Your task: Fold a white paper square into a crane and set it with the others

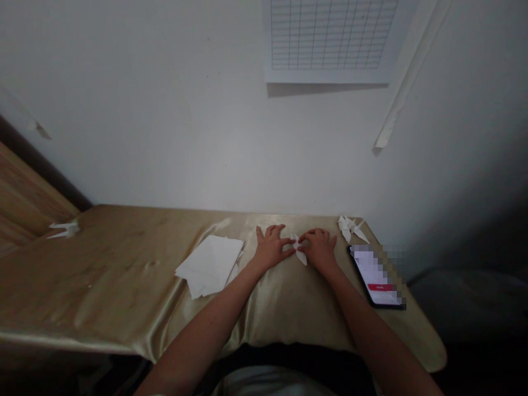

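My left hand [272, 247] and my right hand [319, 248] meet over the table, thumbs and index fingers pinching a small folded white paper [302, 257] from both sides. The paper is narrow and pointed at its lower end; fingertips hide part of its middle. The other fingers of both hands are spread outward. Left of my left forearm lies a loose stack of white paper sheets [212, 264]. Beyond my right hand, at the far right corner, sit some folded white paper pieces [350, 227] that look like origami cranes.
A phone [377, 278] with a lit screen lies right of my right forearm. Another folded white paper piece [64, 229] rests at the far left. Shiny gold cloth [103, 275] covers the table, with wrinkles. A wall [165, 137] rises behind, bearing a printed grid sheet [330, 38].
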Available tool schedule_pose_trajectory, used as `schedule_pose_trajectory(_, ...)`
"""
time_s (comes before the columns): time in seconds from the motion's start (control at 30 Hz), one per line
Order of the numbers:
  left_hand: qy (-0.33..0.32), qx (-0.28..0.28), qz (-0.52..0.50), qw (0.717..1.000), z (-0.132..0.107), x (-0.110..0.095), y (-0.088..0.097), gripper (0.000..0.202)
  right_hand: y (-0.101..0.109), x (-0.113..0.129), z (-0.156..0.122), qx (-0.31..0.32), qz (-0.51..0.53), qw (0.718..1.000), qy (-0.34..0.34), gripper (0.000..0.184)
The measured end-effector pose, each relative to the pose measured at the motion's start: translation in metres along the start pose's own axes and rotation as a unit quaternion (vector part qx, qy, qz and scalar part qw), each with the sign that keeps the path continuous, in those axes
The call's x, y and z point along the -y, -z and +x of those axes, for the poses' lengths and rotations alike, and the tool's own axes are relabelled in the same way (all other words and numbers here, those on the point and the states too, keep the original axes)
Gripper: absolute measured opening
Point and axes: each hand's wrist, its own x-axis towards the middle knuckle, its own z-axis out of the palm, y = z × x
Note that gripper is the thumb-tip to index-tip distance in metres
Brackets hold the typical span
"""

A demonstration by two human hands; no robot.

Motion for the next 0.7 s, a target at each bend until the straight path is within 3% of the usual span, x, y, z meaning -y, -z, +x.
schedule_pose_trajectory(0.7,0.036,0.009,0.055,0.998,0.0093,0.0075,-0.0017,0.047,0.0024,-0.0052,0.0063,0.060,0.003,0.998,-0.005,0.018)
